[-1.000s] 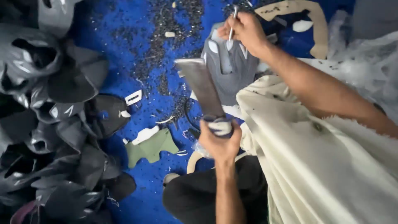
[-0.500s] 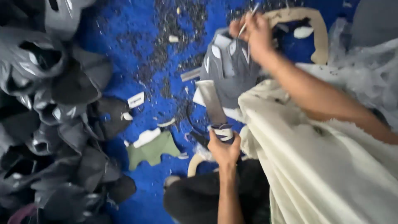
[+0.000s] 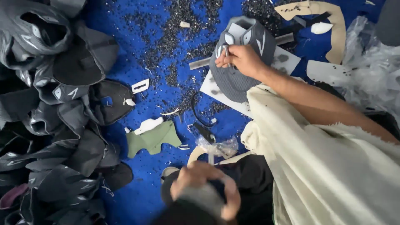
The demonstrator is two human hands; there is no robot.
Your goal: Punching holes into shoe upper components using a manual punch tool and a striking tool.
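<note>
My right hand [image 3: 246, 60] pinches a thin metal punch [image 3: 226, 52], held upright with its tip pressed on a grey shoe upper [image 3: 237, 83]. The upper lies on a white board [image 3: 214, 91] on the blue floor. My left hand [image 3: 204, 191] is low at the bottom edge, blurred, with its fingers wrapped round the grey handle end of a flat metal striking tool [image 3: 202, 200]. The rest of that tool is hidden. A cream cloth [image 3: 333, 166] covers my lap under the right forearm.
A heap of grey and black shoe uppers [image 3: 54, 108] fills the left side. Small black punched scraps [image 3: 179, 25] litter the floor. A green cut piece [image 3: 154, 139], a tan cardboard pattern [image 3: 325, 16], a flat metal bar [image 3: 200, 63] and crumpled clear plastic [image 3: 366, 71] lie around.
My left hand has dropped from mid-frame to the bottom edge, taking the flat tool with it. My right hand has come down with the punch onto the grey upper.
</note>
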